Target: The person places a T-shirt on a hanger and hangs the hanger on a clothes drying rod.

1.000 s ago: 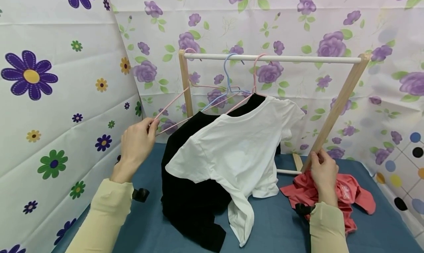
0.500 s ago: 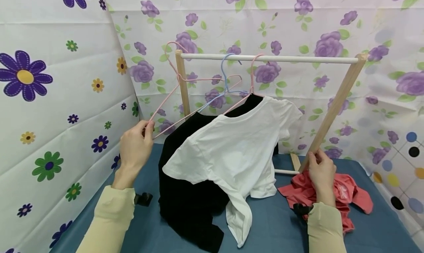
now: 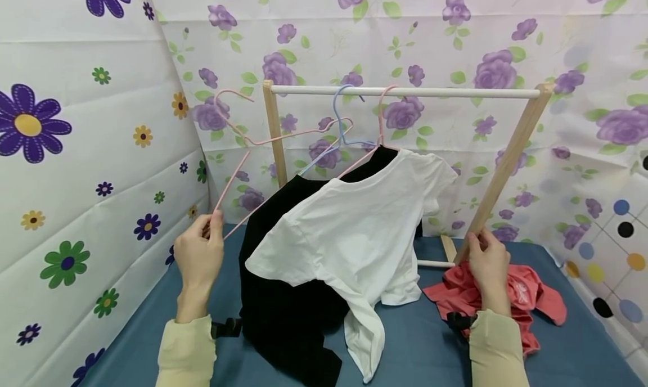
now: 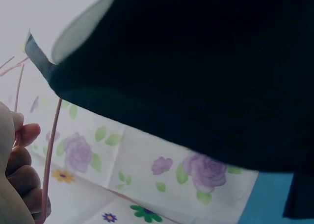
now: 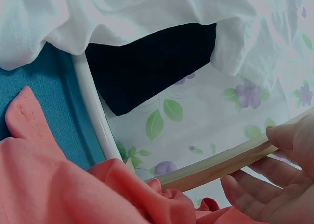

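My left hand (image 3: 199, 257) grips one end of a pink wire hanger (image 3: 233, 179), whose hook is off the rail, left of the wooden rack. In the left wrist view the curled fingers (image 4: 24, 177) wrap its wire. My right hand (image 3: 488, 269) pinches the right wooden post (image 3: 511, 156) of the rack near its foot, above a crumpled coral-red garment (image 3: 526, 291). From the white rail (image 3: 430, 92) hang a blue hanger (image 3: 336, 117) and another pink hanger (image 3: 381, 117). They carry a black garment (image 3: 283, 302) and, in front of it, a white T-shirt (image 3: 354, 224).
A blue cloth (image 3: 405, 342) covers the table. Floral sheets (image 3: 430, 38) stand behind and to the left, with a dotted one (image 3: 622, 263) at the right. The rack's left post (image 3: 275, 128) rises close behind the held hanger.
The pink hanger's hook has come off the rail's left end and moved left and down with my left hand. My right hand keeps hold of the post.
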{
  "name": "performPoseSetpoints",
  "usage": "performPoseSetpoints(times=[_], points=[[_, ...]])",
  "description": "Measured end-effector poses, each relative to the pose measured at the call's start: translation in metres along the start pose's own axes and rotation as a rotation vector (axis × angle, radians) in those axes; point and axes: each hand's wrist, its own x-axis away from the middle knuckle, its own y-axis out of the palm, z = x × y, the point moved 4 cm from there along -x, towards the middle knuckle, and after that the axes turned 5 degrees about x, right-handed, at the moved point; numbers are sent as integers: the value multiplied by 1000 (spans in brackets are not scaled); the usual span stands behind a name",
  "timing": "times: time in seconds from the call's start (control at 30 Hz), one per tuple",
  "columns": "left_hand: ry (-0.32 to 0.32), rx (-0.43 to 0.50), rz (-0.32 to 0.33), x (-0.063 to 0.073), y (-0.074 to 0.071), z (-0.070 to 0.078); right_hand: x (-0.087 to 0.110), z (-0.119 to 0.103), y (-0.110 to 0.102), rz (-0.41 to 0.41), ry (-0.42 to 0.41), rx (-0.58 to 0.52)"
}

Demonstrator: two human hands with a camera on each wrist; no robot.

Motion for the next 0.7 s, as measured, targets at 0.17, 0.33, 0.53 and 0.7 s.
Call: performPoseSetpoints(times=[0.17, 0.33, 0.53, 0.7], points=[[-21, 42, 82, 11, 2, -10, 0, 1, 0, -1, -7, -6], [-34, 59, 156, 23, 0, -26, -1, 2, 0, 0, -8, -2], [-56, 62, 209, 29, -10, -39, 2, -4, -2, -27, -68, 32], [-52, 119, 216, 26, -20, -48, 8, -7, -7, -95, -80, 43]])
